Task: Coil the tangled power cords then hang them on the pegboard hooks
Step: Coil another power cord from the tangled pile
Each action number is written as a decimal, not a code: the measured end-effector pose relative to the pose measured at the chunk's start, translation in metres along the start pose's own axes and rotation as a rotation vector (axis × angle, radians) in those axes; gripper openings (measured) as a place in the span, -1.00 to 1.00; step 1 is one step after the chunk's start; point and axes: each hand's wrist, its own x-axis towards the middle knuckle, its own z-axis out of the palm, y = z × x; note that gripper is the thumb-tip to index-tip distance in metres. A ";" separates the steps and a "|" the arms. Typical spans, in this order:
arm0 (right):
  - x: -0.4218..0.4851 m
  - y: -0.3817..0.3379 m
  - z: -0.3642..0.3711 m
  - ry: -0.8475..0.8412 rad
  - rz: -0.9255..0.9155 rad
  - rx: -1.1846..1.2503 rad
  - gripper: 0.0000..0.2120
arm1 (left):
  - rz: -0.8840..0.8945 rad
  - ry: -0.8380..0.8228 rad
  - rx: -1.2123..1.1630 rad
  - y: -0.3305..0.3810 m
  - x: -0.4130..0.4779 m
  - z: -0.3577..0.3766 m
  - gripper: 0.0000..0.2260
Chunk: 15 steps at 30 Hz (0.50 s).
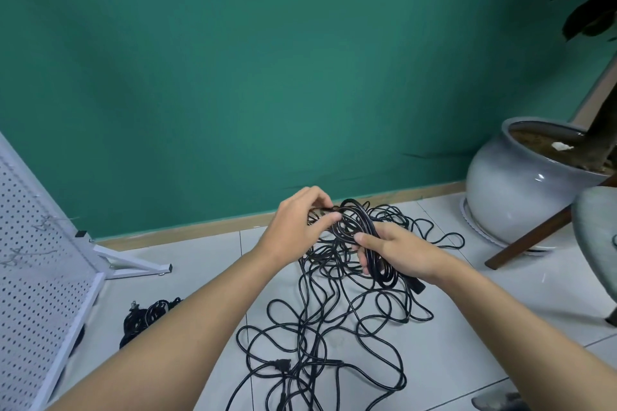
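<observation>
A half-wound coil of black power cord (355, 222) hangs in the air in front of me. My right hand (394, 252) grips its lower right side, fingers curled round the bundled loops. My left hand (300, 222) pinches a strand of the same cord at the coil's upper left. Below the hands a tangle of black cords (334, 327) sprawls over the white floor tiles, with a plug (282, 364) near the front. The white pegboard (30, 270) stands at the left edge with wire hooks (43, 223) on it.
A second bundle of black cord (147, 314) lies on the floor by the pegboard's foot (133, 264). A large grey plant pot (521, 183) stands at the right against the green wall. A grey round stool (597, 237) with a brown wooden leg is at the far right.
</observation>
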 end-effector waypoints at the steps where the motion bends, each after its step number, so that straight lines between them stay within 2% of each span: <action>1: 0.001 0.002 0.000 -0.001 0.001 -0.005 -0.74 | -0.033 -0.025 -0.035 -0.004 -0.001 -0.002 -0.90; 3: 0.002 0.007 -0.001 -0.009 0.000 -0.016 -0.75 | -0.094 -0.052 -0.101 -0.009 -0.004 -0.005 -0.96; 7: 0.003 0.007 -0.003 0.001 -0.065 -0.035 -0.69 | -0.136 -0.090 -0.112 -0.012 -0.003 -0.006 -0.95; 11: 0.003 0.005 -0.002 0.066 -0.105 -0.053 -0.67 | -0.250 -0.011 -0.152 -0.007 -0.002 -0.007 -0.91; 15: 0.009 0.014 -0.001 0.202 -0.106 -0.108 -0.77 | -0.302 0.046 -0.191 0.009 0.003 -0.007 -0.84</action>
